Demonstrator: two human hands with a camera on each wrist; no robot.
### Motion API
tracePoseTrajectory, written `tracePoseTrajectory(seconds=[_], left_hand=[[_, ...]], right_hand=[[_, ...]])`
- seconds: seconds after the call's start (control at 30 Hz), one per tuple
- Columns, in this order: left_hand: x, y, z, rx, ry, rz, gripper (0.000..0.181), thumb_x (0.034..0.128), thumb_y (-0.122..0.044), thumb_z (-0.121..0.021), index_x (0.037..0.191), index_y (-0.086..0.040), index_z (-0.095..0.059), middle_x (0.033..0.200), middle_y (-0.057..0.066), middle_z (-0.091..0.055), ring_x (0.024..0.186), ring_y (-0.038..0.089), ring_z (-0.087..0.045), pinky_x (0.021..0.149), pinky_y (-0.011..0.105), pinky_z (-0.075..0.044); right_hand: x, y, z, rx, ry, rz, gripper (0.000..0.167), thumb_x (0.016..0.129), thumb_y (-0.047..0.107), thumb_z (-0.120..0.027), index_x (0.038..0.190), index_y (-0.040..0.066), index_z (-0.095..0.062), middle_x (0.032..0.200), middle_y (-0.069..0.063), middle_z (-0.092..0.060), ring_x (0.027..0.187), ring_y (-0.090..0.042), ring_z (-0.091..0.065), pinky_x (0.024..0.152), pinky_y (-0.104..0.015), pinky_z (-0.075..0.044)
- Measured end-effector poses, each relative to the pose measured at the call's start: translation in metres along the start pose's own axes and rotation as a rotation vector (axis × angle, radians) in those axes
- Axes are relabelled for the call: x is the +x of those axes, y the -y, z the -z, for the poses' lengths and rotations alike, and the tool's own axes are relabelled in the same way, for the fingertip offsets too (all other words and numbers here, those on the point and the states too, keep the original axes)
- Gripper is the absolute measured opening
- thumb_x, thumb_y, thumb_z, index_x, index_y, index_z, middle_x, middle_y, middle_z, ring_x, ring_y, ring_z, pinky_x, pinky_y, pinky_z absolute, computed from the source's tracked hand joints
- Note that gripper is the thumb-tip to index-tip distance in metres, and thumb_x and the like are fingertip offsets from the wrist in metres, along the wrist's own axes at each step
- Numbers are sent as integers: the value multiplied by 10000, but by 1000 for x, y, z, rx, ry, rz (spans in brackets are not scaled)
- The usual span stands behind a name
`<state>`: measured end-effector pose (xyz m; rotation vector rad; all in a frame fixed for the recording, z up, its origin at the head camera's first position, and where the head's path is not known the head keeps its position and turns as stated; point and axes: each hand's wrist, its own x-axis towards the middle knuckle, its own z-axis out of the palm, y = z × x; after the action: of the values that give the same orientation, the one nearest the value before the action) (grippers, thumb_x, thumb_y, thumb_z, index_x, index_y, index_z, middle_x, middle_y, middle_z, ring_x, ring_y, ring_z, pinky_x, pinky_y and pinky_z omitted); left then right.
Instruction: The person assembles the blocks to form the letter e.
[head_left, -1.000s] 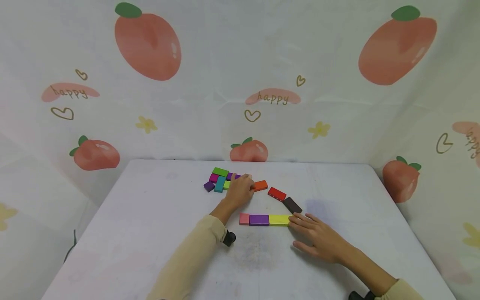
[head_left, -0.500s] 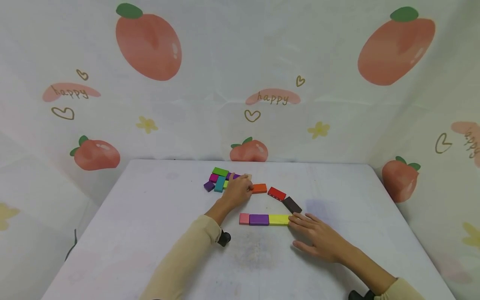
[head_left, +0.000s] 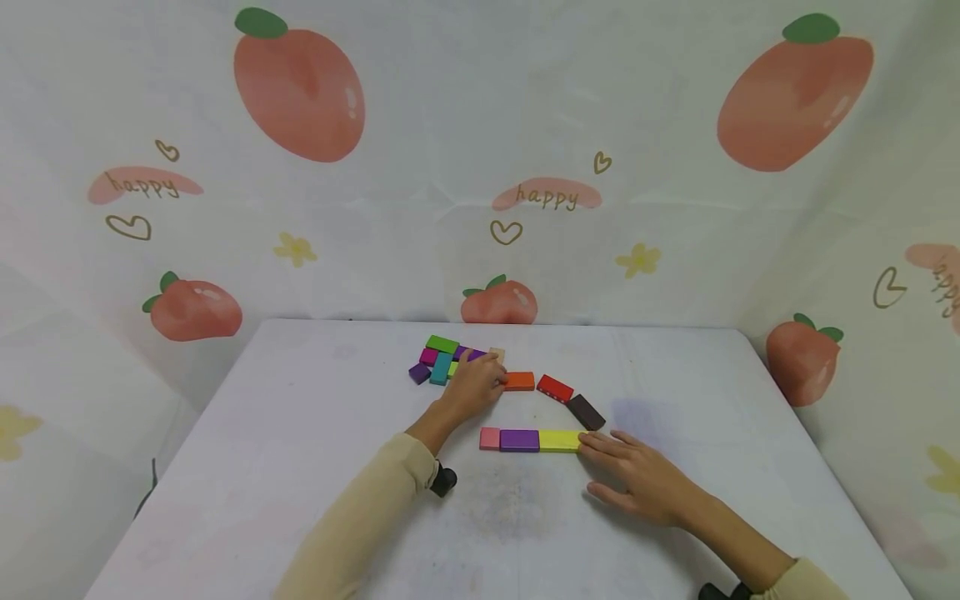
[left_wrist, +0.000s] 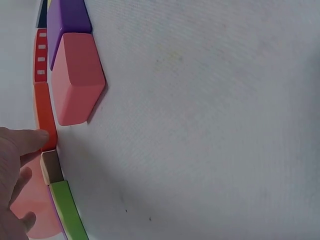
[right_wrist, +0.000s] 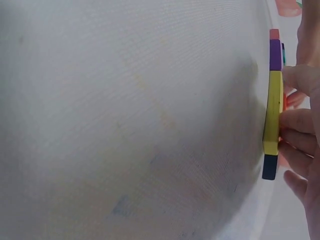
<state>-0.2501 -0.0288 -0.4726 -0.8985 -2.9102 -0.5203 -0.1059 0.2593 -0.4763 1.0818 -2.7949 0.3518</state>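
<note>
At the back of the table my left hand (head_left: 474, 387) holds the left end of an orange block (head_left: 521, 382). In the left wrist view a digit lies on the near face of that orange block (left_wrist: 45, 112), with other fingers behind it. Straight fingers of my right hand (head_left: 637, 479) touch a yellow block (head_left: 558, 441) on its right part. The yellow block lies end to end with a purple block (head_left: 519, 441) and a pink block (head_left: 490, 439). A red block with white marks (head_left: 555, 387) and a dark block (head_left: 586, 412) lie slantwise behind the row.
Left of and beneath my left hand is a cluster of blocks, including a green block (head_left: 442, 343), a teal block (head_left: 441, 368), a dark purple block (head_left: 419, 372) and a beige block (head_left: 497, 354). A patterned cloth (head_left: 420, 167) hangs behind the white table (head_left: 300, 467).
The orange block has turned from tilted to nearly straight and shifted slightly toward me, with my left hand at its end. My left forearm has moved left; the right hand has stayed still.
</note>
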Motion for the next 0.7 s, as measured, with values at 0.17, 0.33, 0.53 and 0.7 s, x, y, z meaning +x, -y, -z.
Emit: tracePoseTrajectory(seconds=[0.17, 0.33, 0.53, 0.7], left_hand=[[0, 1, 0, -8, -5, 2, 183, 923, -140, -715, 1089, -97, -780, 1137, 36, -735, 1364, 264, -482, 1141, 607, -260], [1, 1, 1, -1, -10, -7, 171, 926, -124, -706, 1074, -93, -785, 1137, 38, -735, 1363, 270, -482, 1137, 600, -277], [3, 1, 1, 2, 2, -6, 179, 928, -127, -703, 1084, -96, -784, 1142, 34, -735, 1366, 264, -479, 1143, 585, -279], [3, 1, 1, 9, 9, 0, 184, 929, -134, -703, 1092, -103, -782, 1145, 29, -733, 1366, 254, -481, 1148, 579, -274]], right_hand=[[0, 0, -1, -2, -8, 9, 567, 915, 390, -696, 1368, 63, -601, 1422, -87, -571, 1280, -284, -561, 1035, -520, -449], [-1, 0, -2, -8, -16, 19, 563, 914, 381, -699, 1364, 57, -603, 1423, -91, -569, 1283, -273, -560, 1036, -519, -447], [-1, 0, -2, -14, -19, 26, 556, 917, 384, -693, 1354, 50, -610, 1415, -89, -576, 1286, -258, -557, 1042, -524, -435], [0, 0, -1, -9, -19, 27, 547, 926, 389, -683, 1352, 53, -613, 1419, -89, -573, 1289, -257, -553, 1041, -522, -434]])
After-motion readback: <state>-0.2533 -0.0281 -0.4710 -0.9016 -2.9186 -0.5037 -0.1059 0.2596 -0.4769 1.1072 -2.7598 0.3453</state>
